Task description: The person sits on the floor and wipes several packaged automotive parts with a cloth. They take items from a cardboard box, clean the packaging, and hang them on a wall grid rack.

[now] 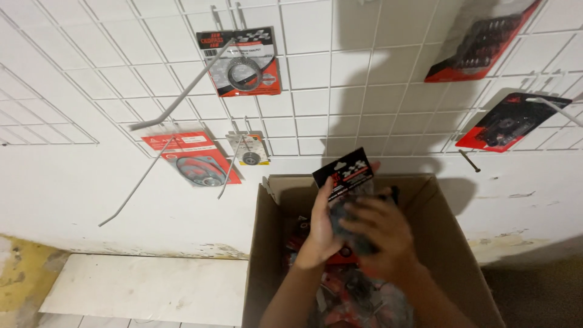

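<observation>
Both my hands are over an open cardboard box. My left hand grips a packaged part with a black and red card header, held upright above the box. My right hand closes over the lower, clear-plastic half of the same package, covering it. Inside the box lie several more red and black packaged parts, partly hidden by my forearms.
A white wire grid covers the wall. On its hooks hang carded parts: a ring pack, a gasket pack, a small bearing pack and two dark packs at right. Long bare hooks stick out. A pale floor slab lies at left.
</observation>
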